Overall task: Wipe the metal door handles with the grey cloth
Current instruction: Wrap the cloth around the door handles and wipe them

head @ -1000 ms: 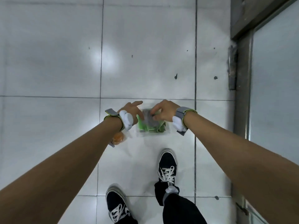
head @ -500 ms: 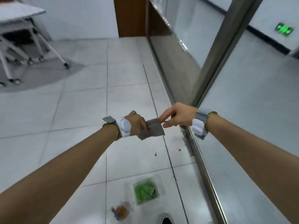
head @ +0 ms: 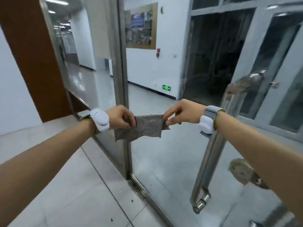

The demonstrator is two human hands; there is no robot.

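Observation:
A grey cloth (head: 146,126) hangs stretched between my two hands at chest height. My left hand (head: 120,117) pinches its left edge and my right hand (head: 180,113) pinches its right top corner. A long vertical metal door handle (head: 207,163) is fixed to the glass door (head: 164,161) to the right of the cloth, partly behind my right forearm. Its top mount (head: 246,82) and bottom end (head: 199,204) are visible. The cloth is apart from the handle.
A steel door frame post (head: 122,71) rises behind the cloth. A brown wooden panel (head: 32,54) stands at the left. Another round metal fitting (head: 246,173) shows beyond the glass at the right. White tiled floor (head: 82,185) lies below.
My view has risen from the floor to the glass door. My hands lifted the grey cloth out of a packet on the floor and spread it wide between them.

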